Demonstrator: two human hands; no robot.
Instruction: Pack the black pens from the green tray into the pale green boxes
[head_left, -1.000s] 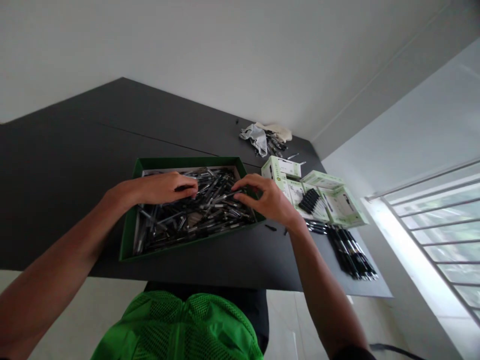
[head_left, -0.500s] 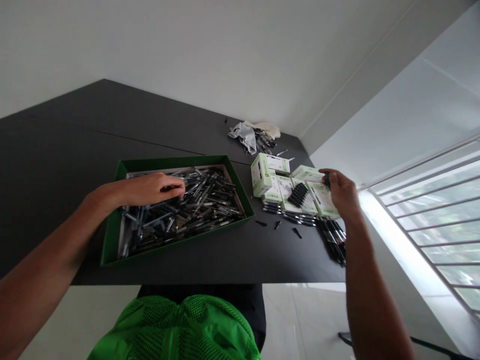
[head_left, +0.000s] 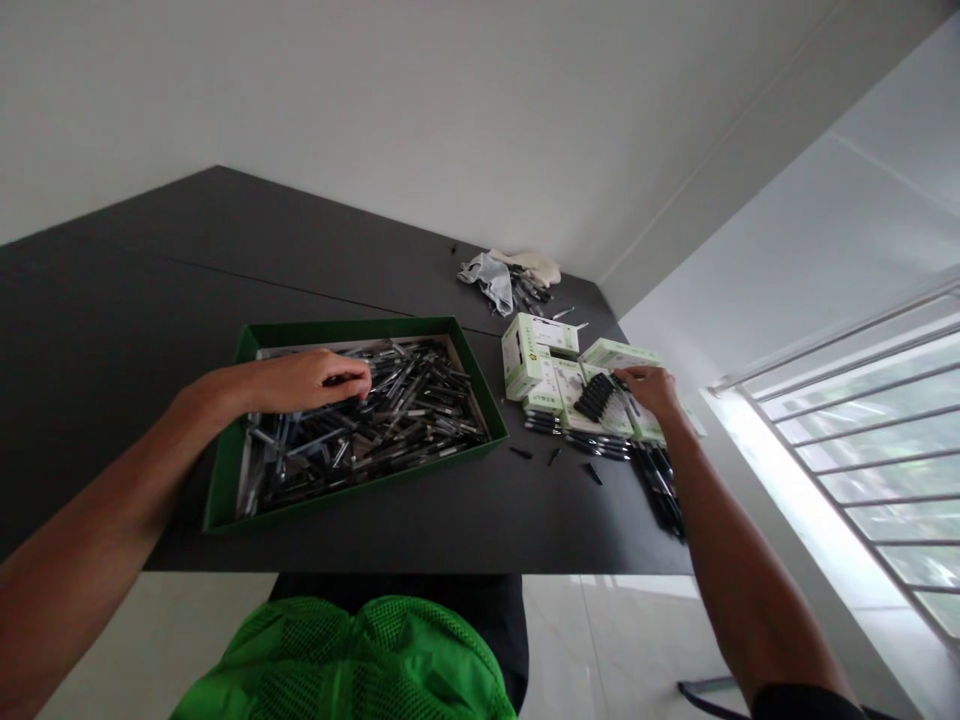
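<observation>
Nearest on my feed, a green vest (head_left: 349,665); just beyond it, the green box (head_left: 480,387), loaded with loose pens (head_left: 397,425)! My left hand (head_left: 319,380) sits over them, fingers curled in. Small black pieces (head_left: 592,473) lie right of the box. Farther out, my right hand (head_left: 651,390) has its fingertips together at the end of a row of black pens (head_left: 596,397) on pale cartons (head_left: 523,357); whether either hand is clamped on anything, I can't tell. Farthest, a grey cloth (head_left: 489,280), crumpled.
</observation>
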